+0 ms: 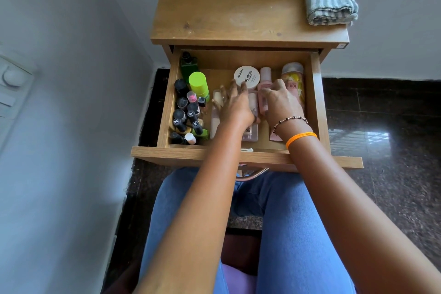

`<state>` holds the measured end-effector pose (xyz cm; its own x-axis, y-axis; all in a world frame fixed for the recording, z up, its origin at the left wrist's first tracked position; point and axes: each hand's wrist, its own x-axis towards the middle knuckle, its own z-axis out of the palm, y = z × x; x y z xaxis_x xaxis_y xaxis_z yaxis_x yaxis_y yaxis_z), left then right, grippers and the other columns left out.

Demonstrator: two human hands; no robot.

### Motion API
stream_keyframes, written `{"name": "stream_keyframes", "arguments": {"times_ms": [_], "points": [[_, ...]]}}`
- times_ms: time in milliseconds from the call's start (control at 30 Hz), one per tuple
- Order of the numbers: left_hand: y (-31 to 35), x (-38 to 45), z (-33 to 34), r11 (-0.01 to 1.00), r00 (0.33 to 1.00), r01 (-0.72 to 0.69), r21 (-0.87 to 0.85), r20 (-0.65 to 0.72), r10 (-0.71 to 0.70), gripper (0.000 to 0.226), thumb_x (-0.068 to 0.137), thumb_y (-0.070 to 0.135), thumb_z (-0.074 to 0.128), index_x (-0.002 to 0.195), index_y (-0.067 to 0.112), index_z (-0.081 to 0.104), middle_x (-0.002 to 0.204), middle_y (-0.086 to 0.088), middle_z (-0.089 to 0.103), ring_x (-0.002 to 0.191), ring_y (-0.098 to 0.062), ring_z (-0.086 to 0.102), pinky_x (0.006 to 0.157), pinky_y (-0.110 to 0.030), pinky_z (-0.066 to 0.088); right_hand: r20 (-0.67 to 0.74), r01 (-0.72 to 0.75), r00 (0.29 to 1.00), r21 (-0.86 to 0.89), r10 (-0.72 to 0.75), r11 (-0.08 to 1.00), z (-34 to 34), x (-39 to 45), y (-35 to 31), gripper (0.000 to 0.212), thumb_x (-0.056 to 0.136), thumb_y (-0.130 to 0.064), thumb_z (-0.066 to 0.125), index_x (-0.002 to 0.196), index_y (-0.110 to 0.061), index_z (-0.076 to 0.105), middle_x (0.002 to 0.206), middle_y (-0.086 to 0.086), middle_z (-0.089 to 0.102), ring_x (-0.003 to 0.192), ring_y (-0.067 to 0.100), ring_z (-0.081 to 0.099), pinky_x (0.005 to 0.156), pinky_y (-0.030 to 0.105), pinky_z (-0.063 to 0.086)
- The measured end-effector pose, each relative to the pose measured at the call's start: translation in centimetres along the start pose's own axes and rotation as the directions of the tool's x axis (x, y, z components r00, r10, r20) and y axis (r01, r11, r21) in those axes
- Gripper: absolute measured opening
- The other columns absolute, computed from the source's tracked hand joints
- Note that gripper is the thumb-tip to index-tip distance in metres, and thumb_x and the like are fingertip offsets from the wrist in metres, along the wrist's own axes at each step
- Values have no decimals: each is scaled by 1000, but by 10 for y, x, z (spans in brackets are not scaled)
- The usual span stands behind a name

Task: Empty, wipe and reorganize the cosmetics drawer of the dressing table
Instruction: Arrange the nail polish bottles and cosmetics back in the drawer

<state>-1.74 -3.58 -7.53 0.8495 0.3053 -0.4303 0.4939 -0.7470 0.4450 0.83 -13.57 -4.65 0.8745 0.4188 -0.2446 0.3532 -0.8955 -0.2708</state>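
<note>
Drawer (245,154) stood open; left hand (235,102) spread, fingers relaxed, over bottles; right hand (280,100) curled round pink bottle (263,99) (blurred).

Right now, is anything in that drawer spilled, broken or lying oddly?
No spill or damage shows. The dark-capped bottles at the drawer's left lie jumbled, tipped over one another. Both hands cover part of the pink bottles, so there I cannot tell.
</note>
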Motion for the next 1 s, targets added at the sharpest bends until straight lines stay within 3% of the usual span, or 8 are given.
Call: {"name": "stream_keyframes", "arguments": {"times_ms": [367, 533, 767, 1000], "points": [[0, 0, 0, 1000, 1000, -3, 1, 9, 3, 101, 78, 24, 75, 151, 19, 5, 160, -2, -8, 145, -30, -15, 114, -58, -3, 3, -49, 999, 44, 49, 998, -2, -1, 3, 42, 82, -5, 62, 124, -9, 56, 132, 16, 38, 108, 38, 55, 88, 40, 45], [0, -3, 0, 999, 999, -25, -21, -20, 25, 99, 77, 22, 76, 151, 18, 11, 160, -2, -5, 146, -30, -12, 115, -60, 1, 11, -41, 999, 71, 40, 997, -1, -2, 5, 49, 81, -7, 64, 128, -15, 55, 132, 16, 36, 114, 36, 51, 91, 42, 46], [-2, -1, 3, 996, 991, -83, -40, -108, 78, 77, 86, 8, 62, 149, 8, 18, 159, -6, 5, 147, -30, -1, 119, -45, 10, -109, -108, 988, -14, 105, 994, 0, 9, -7, 32, 88, -15, 54, 118, -5, 48, 122, 21, 49, 109, 42, 57, 83, 42, 48], [-3, -1, 5, 996, 993, -78, -40, -97, 73, 74, 86, 12, 62, 148, 9, 22, 159, -7, 6, 146, -31, 1, 117, -46, 11, -117, -225, 969, -77, 216, 971, -7, 39, -18, 29, 87, -12, 59, 115, -4, 58, 119, 16, 62, 113, 34, 59, 84, 33, 50]]}}
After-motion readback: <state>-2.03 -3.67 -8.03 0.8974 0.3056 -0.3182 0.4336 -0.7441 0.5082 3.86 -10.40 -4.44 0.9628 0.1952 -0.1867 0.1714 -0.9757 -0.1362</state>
